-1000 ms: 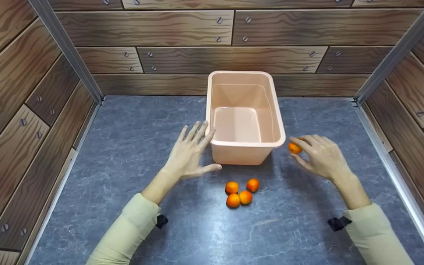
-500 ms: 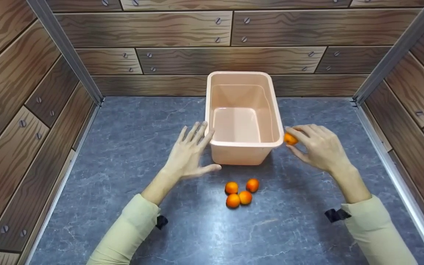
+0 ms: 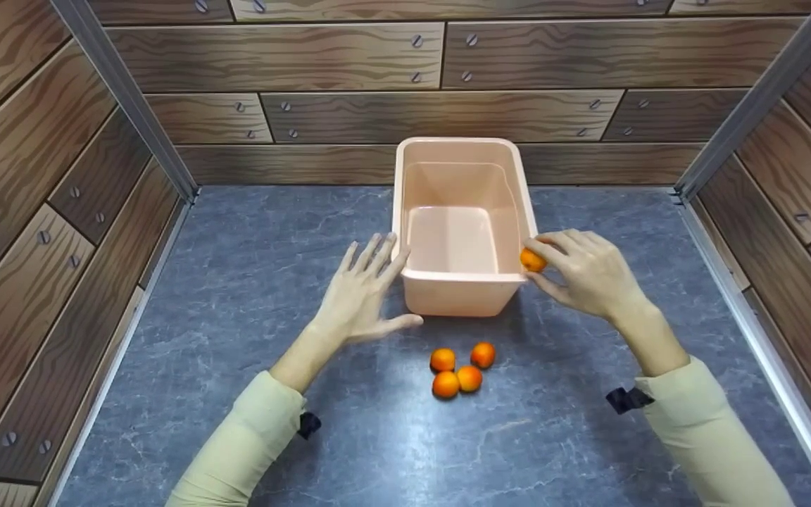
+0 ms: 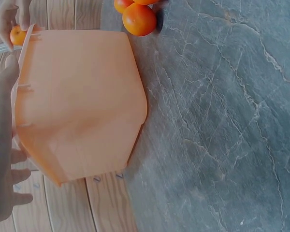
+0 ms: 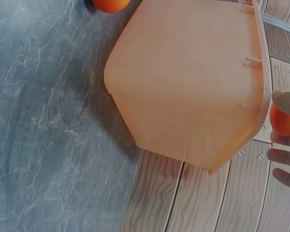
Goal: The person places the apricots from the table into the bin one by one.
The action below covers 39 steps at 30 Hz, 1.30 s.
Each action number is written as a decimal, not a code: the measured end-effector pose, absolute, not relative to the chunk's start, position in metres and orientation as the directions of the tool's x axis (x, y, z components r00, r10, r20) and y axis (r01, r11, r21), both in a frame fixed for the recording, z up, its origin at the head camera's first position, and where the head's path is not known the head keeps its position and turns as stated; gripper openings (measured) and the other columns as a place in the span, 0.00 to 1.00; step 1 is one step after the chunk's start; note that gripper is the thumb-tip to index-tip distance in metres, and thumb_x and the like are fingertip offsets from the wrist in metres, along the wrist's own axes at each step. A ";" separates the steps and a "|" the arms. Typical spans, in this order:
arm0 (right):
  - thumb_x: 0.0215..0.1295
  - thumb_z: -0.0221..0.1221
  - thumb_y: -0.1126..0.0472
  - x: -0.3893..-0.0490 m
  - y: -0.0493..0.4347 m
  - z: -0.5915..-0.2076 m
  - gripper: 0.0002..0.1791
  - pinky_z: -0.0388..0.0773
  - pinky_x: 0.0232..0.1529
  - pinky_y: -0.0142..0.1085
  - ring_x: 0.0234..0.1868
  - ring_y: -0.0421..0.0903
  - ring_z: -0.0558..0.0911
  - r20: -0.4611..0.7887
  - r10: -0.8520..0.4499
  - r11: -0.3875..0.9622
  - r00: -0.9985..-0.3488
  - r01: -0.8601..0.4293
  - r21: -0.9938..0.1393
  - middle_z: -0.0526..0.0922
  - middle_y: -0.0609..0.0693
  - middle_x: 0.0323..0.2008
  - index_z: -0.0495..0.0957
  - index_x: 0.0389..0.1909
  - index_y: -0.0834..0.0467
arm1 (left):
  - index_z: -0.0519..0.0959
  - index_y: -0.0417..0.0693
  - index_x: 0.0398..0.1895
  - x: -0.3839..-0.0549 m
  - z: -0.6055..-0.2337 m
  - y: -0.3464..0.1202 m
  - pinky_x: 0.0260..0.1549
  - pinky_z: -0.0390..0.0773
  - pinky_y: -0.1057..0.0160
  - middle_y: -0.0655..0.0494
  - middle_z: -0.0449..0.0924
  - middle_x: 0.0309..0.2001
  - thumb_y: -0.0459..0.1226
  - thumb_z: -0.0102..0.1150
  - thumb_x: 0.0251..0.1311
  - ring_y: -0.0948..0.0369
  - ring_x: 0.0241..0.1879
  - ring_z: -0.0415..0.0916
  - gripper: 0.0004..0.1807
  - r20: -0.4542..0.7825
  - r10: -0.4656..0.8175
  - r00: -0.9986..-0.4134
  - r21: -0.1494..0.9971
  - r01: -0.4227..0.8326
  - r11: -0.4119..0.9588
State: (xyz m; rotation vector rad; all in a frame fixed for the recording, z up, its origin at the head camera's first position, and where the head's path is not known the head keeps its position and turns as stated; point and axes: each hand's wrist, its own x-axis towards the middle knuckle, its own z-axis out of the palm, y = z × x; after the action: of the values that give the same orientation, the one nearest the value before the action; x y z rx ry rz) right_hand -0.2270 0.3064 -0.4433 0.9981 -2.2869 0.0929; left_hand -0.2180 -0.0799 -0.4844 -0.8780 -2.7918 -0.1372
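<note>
My right hand (image 3: 585, 274) pinches a small orange mandarin (image 3: 533, 260) between thumb and fingers, at the near right corner of the peach-coloured plastic tub (image 3: 458, 294). In the right wrist view the held mandarin (image 5: 282, 120) shows just above the level of the tub's rim (image 5: 265, 72). My left hand (image 3: 360, 296) is spread with straight fingers, its fingertips right at the tub's left rim. Inside, the tub's bottom is bare. Several more mandarins (image 3: 469, 378) lie in a loose cluster on the grey marbled surface in front of the tub.
The grey marbled surface (image 3: 250, 282) is enclosed by wood-patterned walls (image 3: 349, 113) at the back and both sides. Metal strips (image 3: 764, 338) run along the side edges. The tub stands near the back wall.
My right hand has carried the mandarin leftward and up, from beside the tub to its right rim. The left hand, the tub and the clustered mandarins have stayed put.
</note>
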 end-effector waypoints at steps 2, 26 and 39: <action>0.59 0.74 0.50 -0.228 0.304 -0.444 0.27 0.87 0.45 0.52 0.40 0.58 0.87 0.580 -0.631 0.709 -0.515 -0.686 0.162 0.90 0.58 0.47 0.85 0.58 0.56 | 0.47 0.57 0.88 -0.218 -0.484 -0.080 0.83 0.53 0.38 0.47 0.46 0.87 0.81 0.47 0.57 0.46 0.86 0.50 0.63 0.234 0.558 -0.796 0.023 0.578 0.816; 0.63 0.72 0.47 -0.258 0.263 -0.438 0.26 0.86 0.40 0.50 0.38 0.56 0.86 0.508 -0.667 0.688 -0.546 -0.712 0.138 0.89 0.54 0.49 0.84 0.60 0.53 | 0.46 0.57 0.88 -0.218 -0.484 -0.079 0.82 0.54 0.39 0.46 0.47 0.87 0.81 0.47 0.57 0.45 0.85 0.51 0.64 0.239 0.557 -0.796 0.015 0.576 0.817; 0.64 0.70 0.44 -0.278 0.252 -0.446 0.26 0.87 0.46 0.54 0.49 0.59 0.89 0.432 -0.597 0.743 -0.676 -0.669 -0.021 0.89 0.57 0.55 0.85 0.59 0.52 | 0.46 0.56 0.88 -0.218 -0.484 -0.079 0.83 0.54 0.39 0.45 0.47 0.87 0.81 0.47 0.57 0.45 0.86 0.50 0.64 0.241 0.558 -0.794 -0.006 0.574 0.819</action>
State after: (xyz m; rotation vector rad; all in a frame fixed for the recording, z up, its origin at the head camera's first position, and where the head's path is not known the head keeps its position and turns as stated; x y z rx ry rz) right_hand -0.2778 0.2521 -0.4460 0.9698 -2.5420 0.2483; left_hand -0.2179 -0.0791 -0.4841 -0.8748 -2.7711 -0.0993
